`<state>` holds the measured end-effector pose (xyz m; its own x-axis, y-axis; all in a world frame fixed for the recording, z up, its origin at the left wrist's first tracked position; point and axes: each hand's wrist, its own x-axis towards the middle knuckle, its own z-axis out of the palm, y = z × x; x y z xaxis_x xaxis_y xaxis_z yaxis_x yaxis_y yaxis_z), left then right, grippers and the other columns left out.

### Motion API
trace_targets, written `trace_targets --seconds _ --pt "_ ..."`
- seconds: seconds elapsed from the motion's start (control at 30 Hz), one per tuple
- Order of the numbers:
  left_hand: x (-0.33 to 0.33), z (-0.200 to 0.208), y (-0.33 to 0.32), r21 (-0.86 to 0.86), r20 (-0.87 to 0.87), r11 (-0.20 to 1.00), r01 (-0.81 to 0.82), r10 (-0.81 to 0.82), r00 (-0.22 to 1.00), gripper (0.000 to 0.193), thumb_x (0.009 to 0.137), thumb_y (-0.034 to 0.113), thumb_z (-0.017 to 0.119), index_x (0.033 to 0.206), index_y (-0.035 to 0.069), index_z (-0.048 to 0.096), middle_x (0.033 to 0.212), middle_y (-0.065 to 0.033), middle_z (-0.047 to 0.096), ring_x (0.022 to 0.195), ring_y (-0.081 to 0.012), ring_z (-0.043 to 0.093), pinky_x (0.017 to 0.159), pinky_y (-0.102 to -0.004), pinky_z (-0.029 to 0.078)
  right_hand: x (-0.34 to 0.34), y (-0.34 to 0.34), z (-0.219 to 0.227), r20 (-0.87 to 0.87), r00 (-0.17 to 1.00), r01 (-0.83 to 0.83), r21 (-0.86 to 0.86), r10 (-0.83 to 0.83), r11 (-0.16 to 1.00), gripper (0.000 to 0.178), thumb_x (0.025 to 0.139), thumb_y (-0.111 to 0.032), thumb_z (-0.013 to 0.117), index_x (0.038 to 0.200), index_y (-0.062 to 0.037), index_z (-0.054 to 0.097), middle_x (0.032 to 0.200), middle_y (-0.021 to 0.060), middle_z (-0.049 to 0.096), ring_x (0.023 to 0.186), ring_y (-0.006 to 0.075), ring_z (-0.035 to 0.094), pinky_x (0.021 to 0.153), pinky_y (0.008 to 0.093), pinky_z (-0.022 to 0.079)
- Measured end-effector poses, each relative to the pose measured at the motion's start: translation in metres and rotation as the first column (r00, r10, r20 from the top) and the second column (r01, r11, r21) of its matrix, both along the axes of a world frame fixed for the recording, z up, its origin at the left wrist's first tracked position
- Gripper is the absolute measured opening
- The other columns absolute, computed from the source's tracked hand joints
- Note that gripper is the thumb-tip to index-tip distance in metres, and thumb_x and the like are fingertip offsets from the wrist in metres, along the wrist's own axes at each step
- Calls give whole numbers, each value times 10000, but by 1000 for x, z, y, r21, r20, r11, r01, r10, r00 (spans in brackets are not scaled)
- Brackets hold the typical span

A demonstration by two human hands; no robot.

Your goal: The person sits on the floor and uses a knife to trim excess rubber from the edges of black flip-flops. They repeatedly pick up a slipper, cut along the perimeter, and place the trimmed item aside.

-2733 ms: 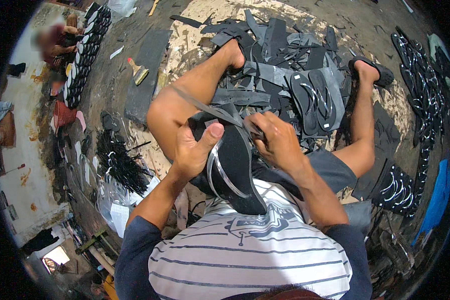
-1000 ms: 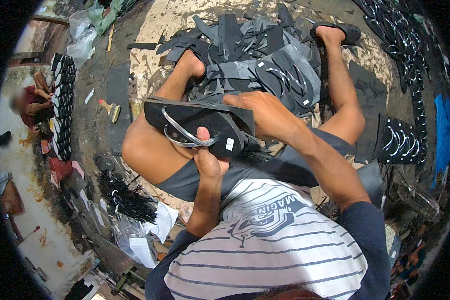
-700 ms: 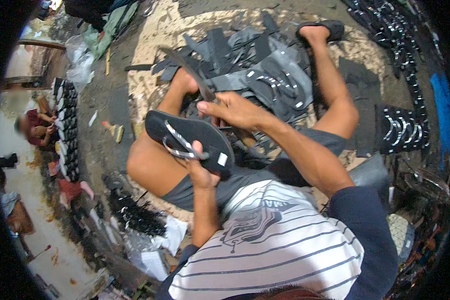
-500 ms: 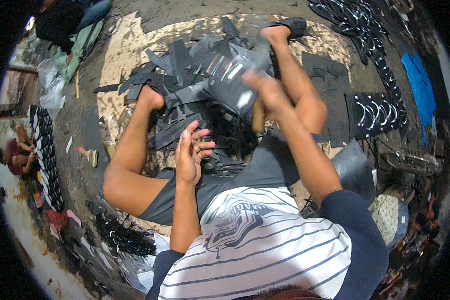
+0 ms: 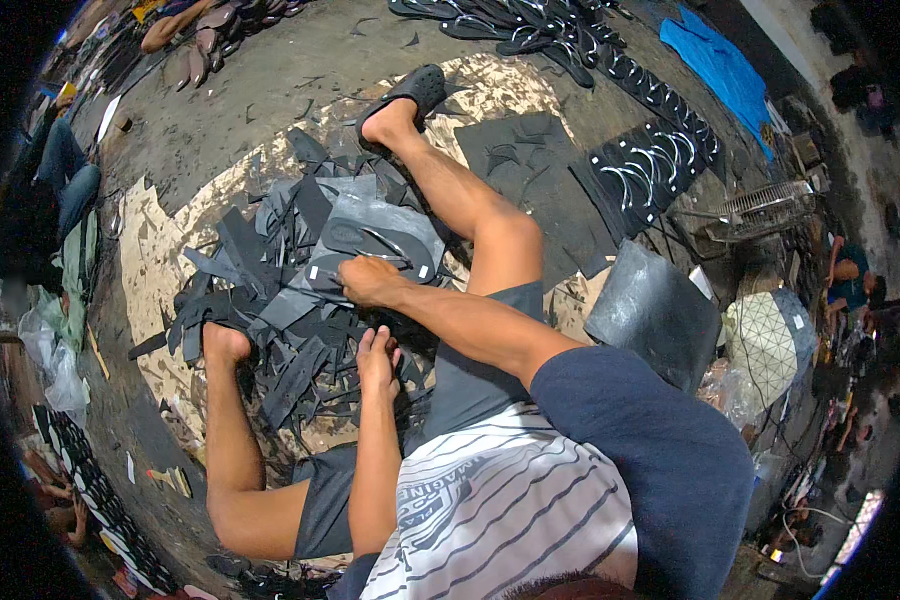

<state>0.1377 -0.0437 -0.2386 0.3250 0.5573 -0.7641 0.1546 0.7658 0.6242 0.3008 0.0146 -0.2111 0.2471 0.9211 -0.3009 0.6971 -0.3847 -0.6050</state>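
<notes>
A pair of dark flip-flops (image 5: 357,236) with shiny straps and small white labels lies on a grey sheet (image 5: 410,222), on top of the scrap heap between my legs. My right hand (image 5: 372,281) reaches across to their near side, its fingers curled closed on the edge of a flip-flop. The fingertips are partly hidden. Close below it, my left hand (image 5: 378,360) is raised with the fingers loosely bent and apart, holding nothing. Dark strips and offcuts (image 5: 295,375) lie heaped around and under the sheet.
To the right lie a dark flat sheet (image 5: 515,165), rows of strapped flip-flops (image 5: 645,175), a curved grey sheet (image 5: 655,315) and a wire fan guard (image 5: 765,212). A blue cloth (image 5: 715,60) lies beyond. A brush (image 5: 173,482) is on the left floor; other people sit farther off.
The view has swung to the right. My right hand, blurred in motion before with a wooden piece beneath it, now rests at the flip-flops. My left hand has stayed raised and loosely bent.
</notes>
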Motion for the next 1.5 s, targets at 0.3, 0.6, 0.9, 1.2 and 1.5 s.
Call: trace_targets --seconds 0.3,0.6,0.9,1.2,1.5 --pt "-31 -10 40 348 -221 935 -59 143 965 561 883 252 760 1269 -98 551 1267 -194 619 1072 -226 609 943 -357 475 -51 -8 48 -460 886 6 140 59 990 558 818 -409 756 1189 -19 610 1161 222 642 1057 353 638 920 422 504" --pt "-18 36 53 118 -195 931 -345 363 911 1047 821 645 673 1384 -184 371 1427 -333 432 1299 -370 495 1055 -448 414 -13 -130 122 -210 976 -77 -71 61 994 401 1030 -330 502 1202 32 489 988 310 656 950 461 652 812 491 508" --pt "-22 42 73 -125 231 895 -429 447 864 784 958 550 546 1312 -144 459 1333 -290 533 1156 -332 607 987 -469 483 -19 -142 116 -2 981 -194 -28 194 981 364 1013 -332 542 1114 16 501 987 286 655 883 480 644 732 527 511" --pt "-22 50 81 -142 86 925 -353 366 926 829 971 559 514 1361 -157 367 1347 -281 520 1170 -317 605 977 -455 483 -26 -98 92 119 964 -238 -17 238 971 362 1006 -341 547 1066 14 507 898 280 658 818 491 640 691 555 501" --pt "-32 2 72 -112 100 905 -409 420 902 588 977 494 557 1220 -40 516 1123 -152 626 966 -250 646 809 -415 512 -24 -28 5 53 893 -448 1 447 894 394 938 -172 569 1309 -40 552 1254 262 604 1149 436 575 951 471 475"
